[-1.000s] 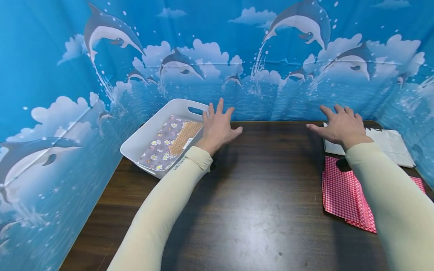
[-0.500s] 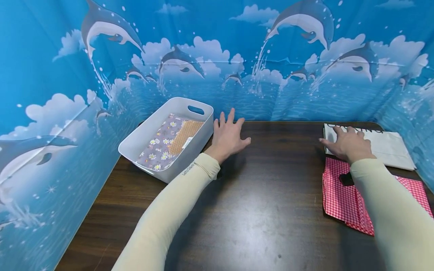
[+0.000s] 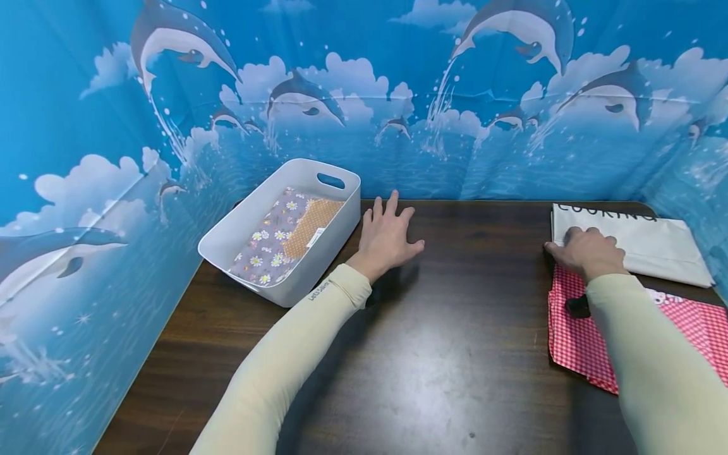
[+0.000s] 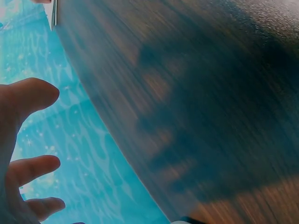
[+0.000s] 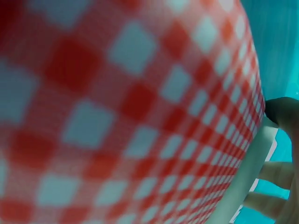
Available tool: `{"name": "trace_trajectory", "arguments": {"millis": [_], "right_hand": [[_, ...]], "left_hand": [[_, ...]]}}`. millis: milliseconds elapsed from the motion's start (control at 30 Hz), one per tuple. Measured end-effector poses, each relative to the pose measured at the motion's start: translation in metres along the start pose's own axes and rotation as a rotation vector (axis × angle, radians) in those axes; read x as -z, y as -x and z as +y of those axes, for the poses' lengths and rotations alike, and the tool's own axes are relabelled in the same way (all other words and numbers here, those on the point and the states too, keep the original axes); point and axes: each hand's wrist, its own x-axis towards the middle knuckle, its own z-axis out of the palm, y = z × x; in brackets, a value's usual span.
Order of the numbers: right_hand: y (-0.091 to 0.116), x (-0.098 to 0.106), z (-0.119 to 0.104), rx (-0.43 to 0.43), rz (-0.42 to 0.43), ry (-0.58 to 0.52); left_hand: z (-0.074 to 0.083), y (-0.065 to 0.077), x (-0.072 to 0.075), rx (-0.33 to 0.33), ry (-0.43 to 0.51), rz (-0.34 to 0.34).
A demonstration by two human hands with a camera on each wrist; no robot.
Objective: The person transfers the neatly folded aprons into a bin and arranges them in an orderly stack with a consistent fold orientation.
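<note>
In the head view my left hand [image 3: 387,237] hovers over the table with fingers spread, just right of a light grey basket [image 3: 324,265]. Its thumb and fingers [image 4: 35,168] hold nothing in the left wrist view. My right hand [image 3: 591,251] is at the front left part of a folded white cloth [image 3: 654,246] lettered COOKING, fingers over it and thumb at its left edge. Beneath that wrist lies a red-and-white checked cloth [image 3: 577,344], which fills most of the right wrist view. Whether the right fingertips press the white cloth is hard to tell.
Inside the basket lie a purple daisy-print cloth [image 3: 264,249] and a tan dotted piece [image 3: 313,224] with a small white label. A blue dolphin-print curtain [image 3: 352,145] rises behind and beside the dark wooden table [image 3: 432,354].
My right hand has come down and forward onto the white cloth's front left part. The left hand has moved right and lower, away from the basket's rim.
</note>
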Motion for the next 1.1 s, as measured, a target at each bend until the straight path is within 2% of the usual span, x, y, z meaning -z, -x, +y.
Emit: {"name": "trace_trajectory", "arguments": {"millis": [233, 633, 733, 900, 1100], "right_hand": [[-0.003, 0.003, -0.009, 0.049, -0.040, -0.004], [-0.004, 0.003, -0.062, 0.312, -0.086, 0.013], [-0.001, -0.001, -0.075, 0.351, -0.101, 0.025], [0.013, -0.010, -0.095, 0.451, -0.097, 0.057], [0.050, -0.024, -0.114, 0.628, -0.087, 0.022]], "left_hand": [[-0.001, 0.001, -0.003, 0.001, -0.009, -0.005], [-0.004, 0.005, -0.008, -0.002, -0.011, -0.017], [-0.005, 0.005, -0.008, -0.001, -0.011, -0.012], [-0.007, 0.008, -0.010, -0.004, -0.008, -0.034], [-0.009, 0.010, -0.016, 0.003, -0.003, -0.069]]}}
